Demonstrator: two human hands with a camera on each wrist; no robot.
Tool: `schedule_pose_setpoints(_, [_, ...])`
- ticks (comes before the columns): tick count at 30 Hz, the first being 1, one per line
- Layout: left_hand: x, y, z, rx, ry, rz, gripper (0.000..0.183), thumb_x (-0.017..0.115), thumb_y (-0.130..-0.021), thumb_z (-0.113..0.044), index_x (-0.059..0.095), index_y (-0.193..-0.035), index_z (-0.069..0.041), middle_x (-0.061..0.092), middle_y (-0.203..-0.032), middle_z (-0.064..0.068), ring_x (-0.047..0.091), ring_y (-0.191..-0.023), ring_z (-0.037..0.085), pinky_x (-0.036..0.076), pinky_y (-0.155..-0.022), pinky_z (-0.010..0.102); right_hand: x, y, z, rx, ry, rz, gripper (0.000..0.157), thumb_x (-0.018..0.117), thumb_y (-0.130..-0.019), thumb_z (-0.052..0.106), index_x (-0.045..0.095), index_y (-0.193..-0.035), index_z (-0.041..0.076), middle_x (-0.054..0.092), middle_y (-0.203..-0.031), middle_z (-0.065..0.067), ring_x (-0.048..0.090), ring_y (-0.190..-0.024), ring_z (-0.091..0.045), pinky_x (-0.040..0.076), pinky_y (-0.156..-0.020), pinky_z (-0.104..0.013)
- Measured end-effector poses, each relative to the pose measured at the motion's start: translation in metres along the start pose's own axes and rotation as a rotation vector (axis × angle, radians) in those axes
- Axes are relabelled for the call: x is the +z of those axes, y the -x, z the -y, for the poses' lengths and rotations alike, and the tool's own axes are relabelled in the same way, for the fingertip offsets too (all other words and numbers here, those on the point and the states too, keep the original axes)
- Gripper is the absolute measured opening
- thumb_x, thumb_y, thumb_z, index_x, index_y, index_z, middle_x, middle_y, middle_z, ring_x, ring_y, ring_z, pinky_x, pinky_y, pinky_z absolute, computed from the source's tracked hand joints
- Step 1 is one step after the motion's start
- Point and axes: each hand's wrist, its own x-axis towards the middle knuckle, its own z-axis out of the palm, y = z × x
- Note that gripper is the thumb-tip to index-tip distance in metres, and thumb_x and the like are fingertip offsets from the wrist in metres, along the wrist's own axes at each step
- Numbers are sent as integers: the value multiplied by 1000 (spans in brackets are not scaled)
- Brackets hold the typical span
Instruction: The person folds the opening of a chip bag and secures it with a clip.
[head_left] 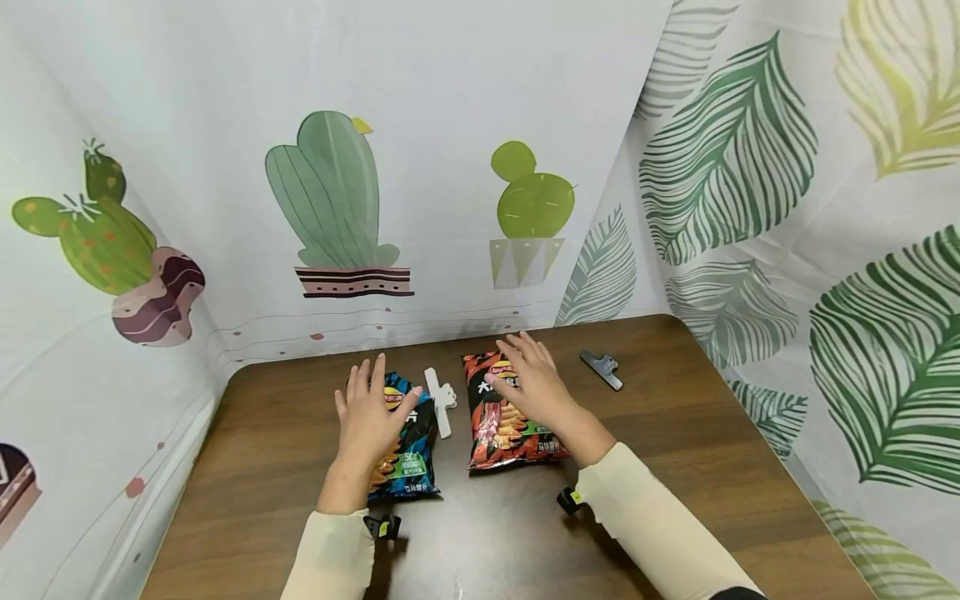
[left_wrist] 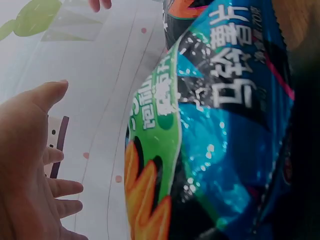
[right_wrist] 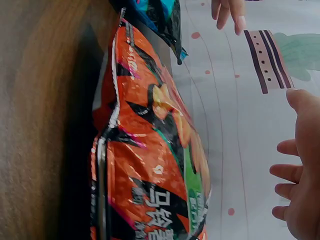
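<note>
A blue bag of chips (head_left: 418, 450) lies on the wooden table, partly covered in the head view by my left hand (head_left: 369, 421). That hand is spread above it with the fingers extended. To the right, my right hand (head_left: 536, 385) hovers with spread fingers over a red bag of chips (head_left: 495, 429). Both wrist views show a gap between hand and bag: the blue bag (left_wrist: 215, 125) stands puffed up beside the left hand (left_wrist: 30, 165), and the red bag (right_wrist: 150, 150) beside the right hand (right_wrist: 302, 170).
Between the two bags lies a white clip (head_left: 441, 402). A dark grey clip (head_left: 602, 369) rests at the back right of the wooden table (head_left: 675, 450). Behind the table hangs a white curtain (head_left: 450, 83) printed with cacti and leaves.
</note>
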Motion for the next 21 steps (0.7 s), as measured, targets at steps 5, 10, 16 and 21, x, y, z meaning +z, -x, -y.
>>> schedule_pose_setpoints(5, [2,2,6,-18,13,16,94,50,-94,-71,15,-164,-18,18,-167,21,10,-156,43,7,-117,75,6,3,3,12,-15,57,66,54,-102,50,40,-155,13,37,-161,-15,20,-156,-35,15,-125,-61])
schedule_pose_setpoints(10, [3,3,10,-40,17,34,90,53,-96,-64,17,-163,-16,19,-166,22,11,-156,44,11,-117,75,13,6,5,20,-12,97,65,50,-103,52,41,-155,14,37,-160,-14,22,-155,-36,21,-122,-65])
schedule_pose_setpoints(16, [3,5,14,-92,26,53,88,52,-97,-63,20,-162,-13,17,-166,25,10,-155,45,11,-118,74,18,8,7,5,-33,121,62,51,-104,49,44,-153,12,39,-159,-14,28,-153,-37,21,-122,-64])
schedule_pose_setpoints(21, [6,7,16,-106,18,66,90,51,-96,-66,21,-162,-13,15,-167,24,12,-155,46,13,-118,74,20,10,9,-5,-51,134,59,52,-104,47,45,-152,13,40,-158,-12,33,-150,-37,23,-121,-63])
